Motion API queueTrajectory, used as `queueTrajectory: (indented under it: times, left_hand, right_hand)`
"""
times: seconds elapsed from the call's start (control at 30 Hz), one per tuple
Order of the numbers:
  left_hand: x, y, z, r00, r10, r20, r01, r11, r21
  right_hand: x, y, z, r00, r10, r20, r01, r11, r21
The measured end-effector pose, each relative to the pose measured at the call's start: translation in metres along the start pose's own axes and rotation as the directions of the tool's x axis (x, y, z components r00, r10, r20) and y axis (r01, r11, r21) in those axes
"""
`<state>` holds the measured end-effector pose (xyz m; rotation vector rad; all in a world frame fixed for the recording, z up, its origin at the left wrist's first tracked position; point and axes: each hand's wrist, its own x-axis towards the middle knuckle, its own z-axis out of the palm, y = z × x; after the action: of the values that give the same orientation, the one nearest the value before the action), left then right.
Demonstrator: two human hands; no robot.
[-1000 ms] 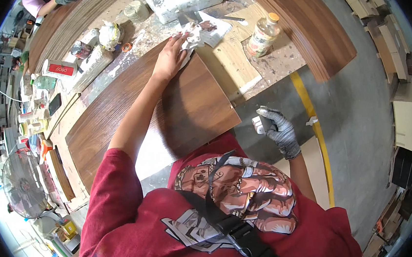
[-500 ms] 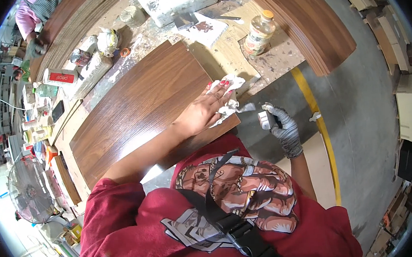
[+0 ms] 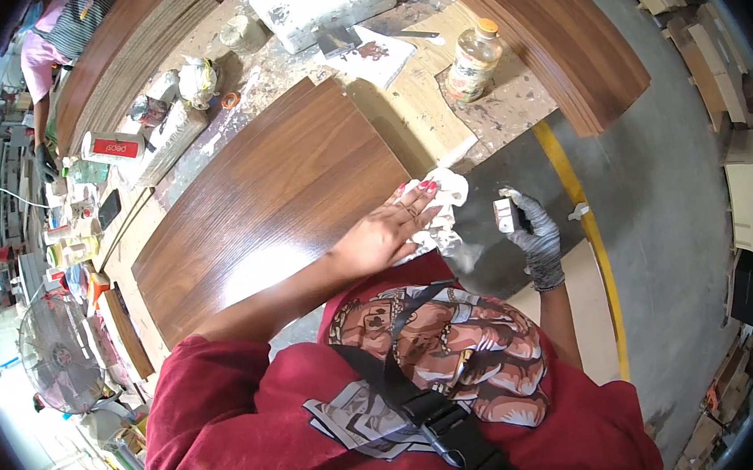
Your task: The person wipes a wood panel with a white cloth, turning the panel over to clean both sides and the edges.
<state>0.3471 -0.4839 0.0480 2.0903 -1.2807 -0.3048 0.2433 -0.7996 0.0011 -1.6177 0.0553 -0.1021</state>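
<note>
So a white cloth (image 3: pixel 447 195) is held bunched under the left hand's (image 3: pixel 386 236) stretched fingers at the brown panel's (image 3: pixel 274 195) right end, probably so pressure gets spread evenly. A small pale block (image 3: pixel 506 216) is pinched in the gloved right hand (image 3: pixel 536 241), off to the side above the floor (image 3: pixel 651 202), likely so nothing gets knocked. 1 bottle (image 3: pixel 474 65) is parked on the messy desk (image 3: pixel 518 93) by stacked boards (image 3: pixel 561 44); some near edge is blocked by the forearm (image 3: pixel 279 295).

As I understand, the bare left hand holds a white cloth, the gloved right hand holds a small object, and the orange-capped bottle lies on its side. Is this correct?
Not quite: the orange-capped bottle stands upright, as the head view shows. The bare left hand holds a white cloth, and the gloved right hand a small object.
</note>
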Motion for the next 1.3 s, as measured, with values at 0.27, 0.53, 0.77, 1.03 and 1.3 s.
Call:
queueTrajectory:
  times: [0.27,0.53,0.77,1.03,1.3]
  left_hand:
    - [0.033,-0.124,-0.057,0.916,-0.267,-0.300,0.363,0.871,0.332]
    - [0.025,-0.023,-0.017,0.982,-0.182,0.038,0.184,0.981,-0.052]
    - [0.023,-0.003,-0.003,0.978,0.195,0.070,-0.184,0.973,-0.141]
    - [0.007,-0.002,0.008,0.989,0.147,0.006,-0.148,0.989,0.025]
    - [0.017,0.020,0.026,0.999,-0.037,-0.014,0.039,0.996,0.086]
  right_hand:
    - [0.004,-0.005,-0.004,1.000,-0.026,0.004,0.026,0.999,0.045]
    - [0.006,0.001,0.003,1.000,0.001,-0.021,0.002,0.989,0.148]
    - [0.022,-0.011,0.012,0.998,0.056,-0.020,-0.048,0.962,0.270]
    - [0.031,0.005,0.002,0.972,0.086,-0.219,-0.057,0.989,0.136]
    - [0.035,0.001,0.027,0.971,0.127,-0.204,-0.036,0.917,0.397]
